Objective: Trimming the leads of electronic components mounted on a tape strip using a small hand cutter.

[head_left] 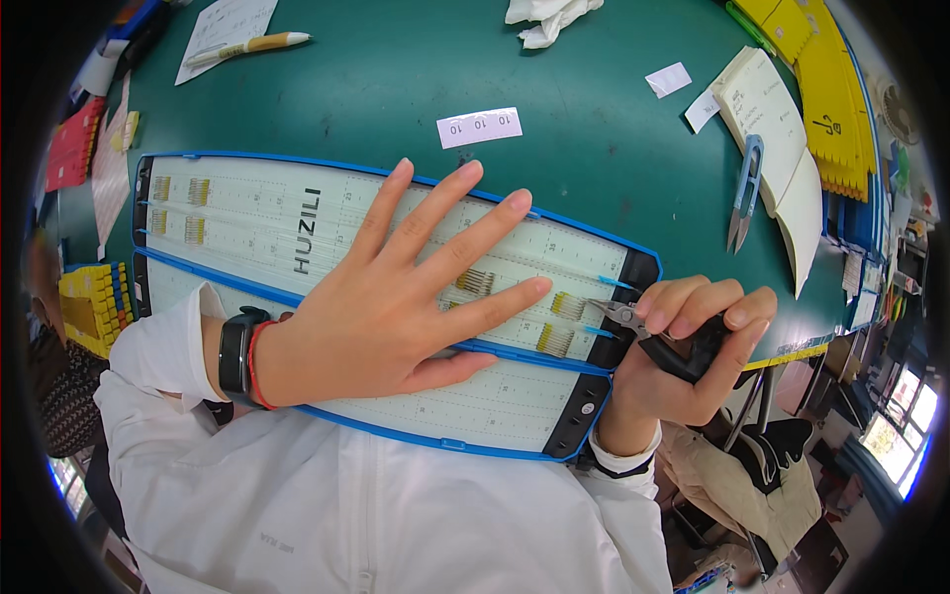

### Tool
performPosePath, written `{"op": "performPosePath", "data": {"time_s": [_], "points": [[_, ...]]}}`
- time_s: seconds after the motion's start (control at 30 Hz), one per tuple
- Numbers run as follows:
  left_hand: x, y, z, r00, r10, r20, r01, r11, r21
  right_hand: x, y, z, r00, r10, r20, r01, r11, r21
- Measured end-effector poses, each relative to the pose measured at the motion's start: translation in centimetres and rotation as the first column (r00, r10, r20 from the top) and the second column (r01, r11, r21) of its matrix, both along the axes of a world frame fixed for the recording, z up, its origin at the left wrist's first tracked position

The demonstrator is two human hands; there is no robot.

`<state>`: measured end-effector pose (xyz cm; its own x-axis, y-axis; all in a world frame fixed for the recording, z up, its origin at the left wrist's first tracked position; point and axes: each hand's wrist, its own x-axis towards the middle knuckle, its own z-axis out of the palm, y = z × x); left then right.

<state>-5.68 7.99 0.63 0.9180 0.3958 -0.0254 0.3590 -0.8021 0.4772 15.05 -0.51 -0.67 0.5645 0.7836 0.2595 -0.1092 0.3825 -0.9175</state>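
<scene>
A long, hinged case (554,411) with blue edges and white ruled panels lies opened flat on the table in front of me. My left hand (396,277) rests across its middle with the fingers spread, palm down, covering part of the panels. In my right hand (703,317), at the case's right end, are small pliers (625,314) with black handles. Their metal jaws point left, at a row of thin, yellowish pins (567,305). A similar row of pins (555,340) sits just below. Darker pins (476,282) show between my left fingers, and more pins (199,192) stand at the left end.
Beyond the case, a white label strip (480,128) lies on the green table (594,99). Blue thread snips (744,193) rest by an open notebook (767,119) at the right. A pen (252,48) on paper and crumpled tissue (549,18) lie at the far side.
</scene>
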Motion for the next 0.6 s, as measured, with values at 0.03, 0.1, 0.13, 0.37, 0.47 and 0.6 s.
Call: {"op": "performPosePath", "data": {"time_s": [0.03,0.1,0.13,0.37,0.47,0.6], "points": [[-0.01,0.01,0.02,1.0,0.0,-0.002,0.0,1.0,0.0,-0.01,0.06,0.04,0.999,0.039,0.034,-0.039,0.999,-0.008],[0.02,-0.05,0.01,1.0,0.001,-0.004,-0.001,1.0,-0.002,-0.03,0.01,0.05,0.999,0.041,0.032,-0.04,0.999,-0.018],[0.04,-0.07,0.03,1.0,0.0,-0.003,0.0,1.0,-0.002,-0.03,-0.01,0.07,0.999,0.042,0.029,-0.041,0.999,-0.027],[0.16,0.22,-0.22,1.0,0.007,0.005,-0.007,1.0,-0.016,0.42,0.33,-0.37,0.999,0.036,-0.038,-0.036,0.999,0.011],[0.2,0.18,-0.25,1.0,0.008,0.009,-0.008,1.0,-0.012,0.5,0.34,-0.33,0.999,0.046,-0.011,-0.046,0.999,-0.007],[0.22,0.19,-0.25,1.0,0.008,0.007,-0.008,1.0,-0.012,0.48,0.36,-0.33,0.999,0.043,-0.01,-0.043,0.999,-0.001]]}}
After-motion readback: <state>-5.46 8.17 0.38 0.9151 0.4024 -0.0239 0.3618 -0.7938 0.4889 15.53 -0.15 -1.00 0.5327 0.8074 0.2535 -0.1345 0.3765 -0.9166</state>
